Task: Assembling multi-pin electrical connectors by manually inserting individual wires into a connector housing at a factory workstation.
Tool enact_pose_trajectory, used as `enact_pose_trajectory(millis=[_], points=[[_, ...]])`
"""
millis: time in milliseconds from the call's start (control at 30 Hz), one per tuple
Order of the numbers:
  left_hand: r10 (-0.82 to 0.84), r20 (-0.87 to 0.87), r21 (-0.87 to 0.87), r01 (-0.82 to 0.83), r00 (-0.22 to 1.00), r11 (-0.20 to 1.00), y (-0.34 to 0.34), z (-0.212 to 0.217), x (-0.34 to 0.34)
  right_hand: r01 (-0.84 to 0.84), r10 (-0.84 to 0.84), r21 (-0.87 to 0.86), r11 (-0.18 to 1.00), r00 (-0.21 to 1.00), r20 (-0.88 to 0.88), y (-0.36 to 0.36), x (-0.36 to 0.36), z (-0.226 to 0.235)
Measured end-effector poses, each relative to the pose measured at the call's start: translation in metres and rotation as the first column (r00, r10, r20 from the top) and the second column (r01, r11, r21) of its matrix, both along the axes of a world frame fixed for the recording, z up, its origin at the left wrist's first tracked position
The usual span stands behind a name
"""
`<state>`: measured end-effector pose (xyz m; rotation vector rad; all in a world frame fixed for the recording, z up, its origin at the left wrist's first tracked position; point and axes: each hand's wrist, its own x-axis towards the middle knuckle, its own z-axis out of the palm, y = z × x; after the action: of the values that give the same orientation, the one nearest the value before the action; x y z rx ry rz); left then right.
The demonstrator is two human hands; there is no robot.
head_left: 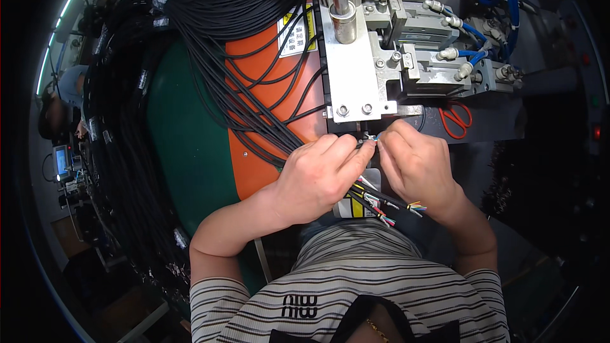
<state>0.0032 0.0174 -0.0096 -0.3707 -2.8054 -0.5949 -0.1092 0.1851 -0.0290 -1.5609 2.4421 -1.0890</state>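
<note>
My left hand (324, 171) pinches the end of a black cable, its thumb and forefinger pressed together just below the metal press plate (356, 70). Meeting it there, my right hand (416, 165) has its fingertips closed on the thin coloured wires (376, 139) coming out of that cable. Other black cables (264, 124) run from the upper left beneath my left hand. Their stripped ends (387, 209), with white, red, green and orange wires fanned out, lie between my wrists.
A large black cable bundle (235, 0) lies over the orange panel (254, 171) and green surface (184, 127). Pneumatic cylinders (432, 32) with blue hoses (508, 0) stand at the upper right. Red-handled scissors (455, 119) rest beside the machine. Another person (63, 101) is at far left.
</note>
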Motion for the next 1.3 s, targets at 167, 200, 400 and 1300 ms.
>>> enact_pose_trajectory(millis=[167, 200, 400, 1300], points=[[-0.048, 0.036, -0.117, 0.052, 0.998, 0.992, 0.003, 0.01, -0.003, 0.022, -0.021, 0.013, 1.0, 0.999, -0.043, -0.002, 0.002, 0.003], [-0.046, 0.028, -0.152, 0.05, 0.999, 0.987, 0.005, 0.01, -0.004, 0.004, -0.001, 0.069, 0.998, 0.999, -0.048, -0.002, 0.001, 0.005], [-0.052, 0.022, -0.225, 0.056, 0.998, 0.973, 0.008, 0.014, -0.009, -0.119, 0.096, 0.09, 0.989, 0.97, 0.223, 0.0, -0.02, -0.001], [0.138, -0.075, 0.067, -0.133, 0.988, 0.989, -0.022, -0.009, 0.02, 0.104, -0.1, -0.009, 0.995, 0.976, 0.193, -0.001, -0.002, -0.005]])
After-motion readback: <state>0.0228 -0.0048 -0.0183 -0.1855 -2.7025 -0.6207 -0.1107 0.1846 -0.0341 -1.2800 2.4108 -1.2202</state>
